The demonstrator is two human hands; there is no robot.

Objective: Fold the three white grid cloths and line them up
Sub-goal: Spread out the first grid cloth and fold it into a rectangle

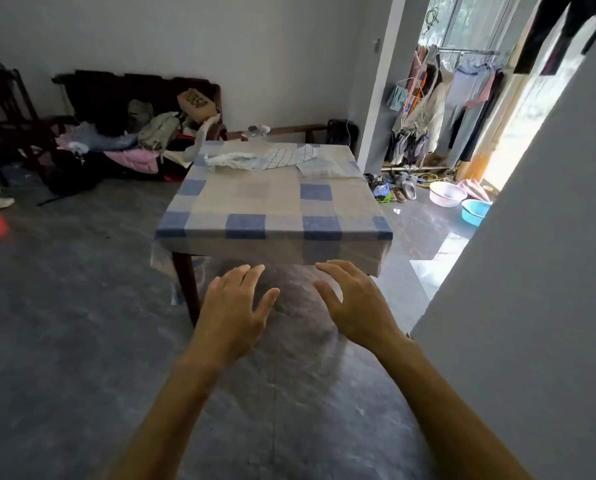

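White grid cloths lie crumpled at the far edge of the table: a long bunched one (258, 160) across the middle and a flatter one (319, 167) toward the far right corner. I cannot tell how many cloths are in the bunch. The table (255, 209) wears a blue and beige checked cover. My left hand (236, 306) and my right hand (350, 299) hover palm down with fingers spread, in front of and below the table's near edge. Both hold nothing and are well short of the cloths.
A grey wall (532, 271) stands close on my right. A dark sofa heaped with clothes and bags (134, 133) sits at the back left. Beyond a doorway hang garments on a rack (445, 109), with shoes and two basins (459, 199) on the floor.
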